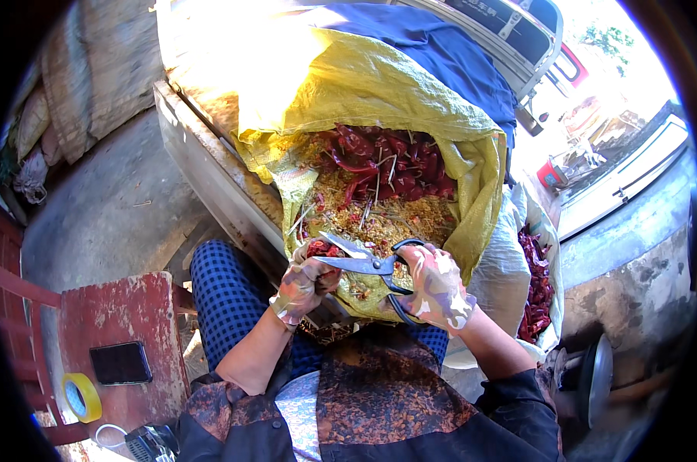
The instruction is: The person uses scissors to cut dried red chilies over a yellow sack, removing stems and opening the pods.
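My left hand (300, 286), in a patterned glove, is closed around a dried red chili pepper (323, 248) that shows above its fingers. Dark-handled scissors (364, 265) are in my gloved right hand (441, 289), with the blades parted and pointing left at the pepper. Below both hands lies the open mouth of a yellow woven sack (479, 192). Inside it, a heap of dried red chili peppers (391, 158) with pale stems fills the far part. Yellow seeds and bits of stem (410, 219) are spread over the nearer part.
A white sack (498, 266) of red chilies (537, 281) stands at the right. On the left, a worn red chair (106, 304) bears a phone (122, 363) and a roll of yellow tape (91, 396). Blue cloth (417, 31) lies behind the yellow sack.
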Demonstrator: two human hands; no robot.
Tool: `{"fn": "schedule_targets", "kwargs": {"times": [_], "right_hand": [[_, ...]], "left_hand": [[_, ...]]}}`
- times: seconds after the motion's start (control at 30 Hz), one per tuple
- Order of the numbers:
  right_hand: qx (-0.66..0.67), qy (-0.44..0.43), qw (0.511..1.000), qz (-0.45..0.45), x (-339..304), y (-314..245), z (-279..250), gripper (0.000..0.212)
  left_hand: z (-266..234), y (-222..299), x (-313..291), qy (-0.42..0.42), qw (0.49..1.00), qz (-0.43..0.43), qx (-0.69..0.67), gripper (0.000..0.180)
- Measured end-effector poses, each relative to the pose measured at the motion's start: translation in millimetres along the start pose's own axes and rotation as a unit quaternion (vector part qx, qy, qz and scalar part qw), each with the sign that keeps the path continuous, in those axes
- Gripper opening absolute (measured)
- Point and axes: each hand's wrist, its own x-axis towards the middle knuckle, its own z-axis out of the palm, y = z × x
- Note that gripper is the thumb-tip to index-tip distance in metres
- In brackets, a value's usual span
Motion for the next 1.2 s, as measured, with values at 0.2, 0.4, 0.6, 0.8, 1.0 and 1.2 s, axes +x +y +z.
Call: {"fn": "schedule_targets", "kwargs": {"times": [0.2,0.4,0.6,0.8,1.0,1.2], "right_hand": [[-0.081,0.004,0.997,-0.017,3.7,-1.4,0.8,0.061],[-0.045,-0.023,0.999,-0.005,9.6,-6.9,-2.3,0.053],[0.043,-0.038,0.998,0.024,1.7,18.0,20.2,0.049],[0.515,-0.026,0.798,0.312,3.3,-1.8,0.9,0.049],[0.003,-0.050,0.997,0.062,-9.2,-3.2,-7.8,0.058],[0.002,0.005,1.000,0.017,-9.1,-1.8,6.6,0.049]], "left_hand": [[-2.7,-4.7,-1.9,-0.005,1.000,0.001,-0.018,0.018],[-17.5,-13.3,0.1,-0.032,0.998,-0.029,-0.045,0.019],[-10.9,-10.9,-1.0,-0.043,0.996,-0.062,-0.057,0.020],[-14.8,-11.2,1.3,-0.022,0.995,-0.036,-0.094,0.018],[-16.2,-10.8,1.8,0.003,0.999,0.030,0.031,0.022],[-15.5,-18.2,-1.1,-0.011,0.994,0.088,0.055,0.033]]}}
